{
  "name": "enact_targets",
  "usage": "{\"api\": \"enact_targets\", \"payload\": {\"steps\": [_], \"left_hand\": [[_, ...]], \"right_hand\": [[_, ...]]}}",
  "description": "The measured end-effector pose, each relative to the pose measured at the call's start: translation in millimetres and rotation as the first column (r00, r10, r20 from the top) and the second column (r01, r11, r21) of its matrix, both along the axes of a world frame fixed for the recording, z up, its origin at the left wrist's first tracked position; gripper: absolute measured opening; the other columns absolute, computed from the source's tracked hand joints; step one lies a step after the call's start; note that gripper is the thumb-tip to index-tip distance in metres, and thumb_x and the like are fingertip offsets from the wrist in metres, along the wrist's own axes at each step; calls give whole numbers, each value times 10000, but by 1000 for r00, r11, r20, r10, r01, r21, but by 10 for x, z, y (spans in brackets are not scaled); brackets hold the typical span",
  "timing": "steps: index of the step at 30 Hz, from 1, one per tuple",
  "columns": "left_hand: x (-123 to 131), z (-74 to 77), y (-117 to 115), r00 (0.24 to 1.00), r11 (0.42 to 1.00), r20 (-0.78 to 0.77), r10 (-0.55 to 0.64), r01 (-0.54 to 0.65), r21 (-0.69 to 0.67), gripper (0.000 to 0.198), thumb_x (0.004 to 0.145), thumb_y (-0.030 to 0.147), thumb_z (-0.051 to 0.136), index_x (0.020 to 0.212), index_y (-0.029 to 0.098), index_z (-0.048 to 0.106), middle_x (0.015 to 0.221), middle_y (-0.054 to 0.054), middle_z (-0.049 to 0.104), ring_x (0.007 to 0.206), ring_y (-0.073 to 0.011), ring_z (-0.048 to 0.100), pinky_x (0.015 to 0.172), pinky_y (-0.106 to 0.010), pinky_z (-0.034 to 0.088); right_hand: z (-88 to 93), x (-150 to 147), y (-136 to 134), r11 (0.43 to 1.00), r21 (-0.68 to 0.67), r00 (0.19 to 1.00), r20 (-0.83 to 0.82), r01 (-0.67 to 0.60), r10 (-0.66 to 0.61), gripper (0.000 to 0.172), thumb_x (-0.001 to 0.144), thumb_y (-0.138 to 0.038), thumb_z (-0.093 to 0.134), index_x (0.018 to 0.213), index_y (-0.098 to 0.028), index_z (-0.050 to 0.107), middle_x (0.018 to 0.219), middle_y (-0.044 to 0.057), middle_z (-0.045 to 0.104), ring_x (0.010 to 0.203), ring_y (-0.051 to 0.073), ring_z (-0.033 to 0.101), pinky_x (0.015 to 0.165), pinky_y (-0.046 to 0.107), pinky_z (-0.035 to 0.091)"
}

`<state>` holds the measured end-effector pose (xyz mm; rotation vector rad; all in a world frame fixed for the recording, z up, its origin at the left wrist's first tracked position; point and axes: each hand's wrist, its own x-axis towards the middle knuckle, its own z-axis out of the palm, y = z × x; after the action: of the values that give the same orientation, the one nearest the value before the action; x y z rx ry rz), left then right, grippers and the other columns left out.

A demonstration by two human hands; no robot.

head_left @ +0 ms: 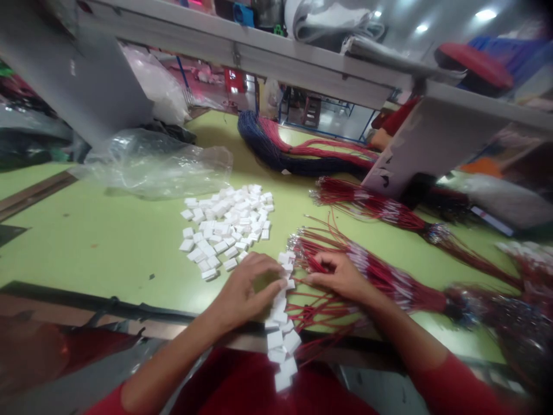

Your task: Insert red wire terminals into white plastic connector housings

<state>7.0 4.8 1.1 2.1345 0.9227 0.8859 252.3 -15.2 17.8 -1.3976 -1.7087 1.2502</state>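
Observation:
My left hand [248, 288] is curled with its thumb and fingertips at a white plastic connector [290, 284]. My right hand [343, 279] pinches a thin red wire [302, 281] just to the right of it; the exact contact is small and blurred. A column of white connectors with red wires [280, 339] runs down over the table edge toward my lap. Beside my right hand lies a bundle of red wires [380, 271] with metal terminals at its near end. Loose white connectors [228, 216] are heaped left of my hands.
A clear plastic bag [159, 164] lies behind the heap on the green table [108, 248]. Blue and pink wire hanks [294, 153] lie at the back. Another red wire bundle [380, 210] is at right. A shelf [259, 57] on grey panels spans overhead.

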Motion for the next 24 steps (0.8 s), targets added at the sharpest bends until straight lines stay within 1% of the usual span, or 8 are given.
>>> {"api": "enact_targets", "payload": {"steps": [3,6,10,13,16,19,21,24], "left_hand": [[283,62,-62,999,988,34,-4,9,-154,171,860,386,674,847,222,721,796,-41,696,797,-217,598,750,-338,450],[454,82,-59,996,974,84,25,-6,-228,209,873,353,640,757,197,716,699,-29,658,699,-186,576,657,-294,423],[447,16,-26,981,938,178,79,-12,-347,190,866,304,610,763,176,705,700,-20,662,659,-155,573,629,-268,425],[380,-78,-21,968,866,211,133,-10,-500,187,840,338,640,793,165,694,691,-20,668,637,-147,570,611,-263,434],[367,-142,-40,951,805,257,172,15,-594,214,819,373,665,803,162,700,706,-30,679,641,-148,580,622,-271,449],[366,-166,-73,944,798,287,163,45,-601,250,813,417,678,847,170,706,736,-34,679,656,-151,583,629,-278,459],[309,-182,-91,958,826,245,152,13,-563,296,814,453,678,927,180,695,731,-26,667,637,-153,572,604,-278,455],[108,-218,-83,963,919,31,268,-246,-306,331,846,462,648,1027,185,647,798,-40,666,674,-177,584,613,-296,453]], "right_hand": [[-54,-30,-9,998,47,999,-40,36,-34,339,751,-433,757,686,-171,551,655,-36,478,620,117,422,572,226,346],[-99,-38,-16,996,74,996,-78,51,-45,312,766,-421,742,710,-168,567,681,-27,517,644,125,460,603,232,379],[-59,6,0,999,53,999,-40,-1,3,244,763,-366,744,771,-163,609,711,-17,567,672,138,503,624,235,408],[-15,51,10,998,54,999,-3,-39,39,261,782,-377,732,728,-169,584,689,-24,529,649,130,481,603,229,392],[-48,83,1,990,138,999,-24,-25,29,294,800,-379,731,691,-170,555,696,-20,498,654,125,458,611,233,383],[-128,97,-25,972,234,999,-45,11,0,286,818,-366,725,686,-169,564,689,-15,504,650,124,460,609,237,379],[-169,91,-49,975,220,998,-59,25,-12,264,834,-365,705,702,-167,589,679,-11,520,627,122,466,589,237,375],[-193,57,-83,988,134,995,-68,83,-75,266,837,-378,683,700,-164,607,630,-20,504,561,109,436,520,228,328]]}}
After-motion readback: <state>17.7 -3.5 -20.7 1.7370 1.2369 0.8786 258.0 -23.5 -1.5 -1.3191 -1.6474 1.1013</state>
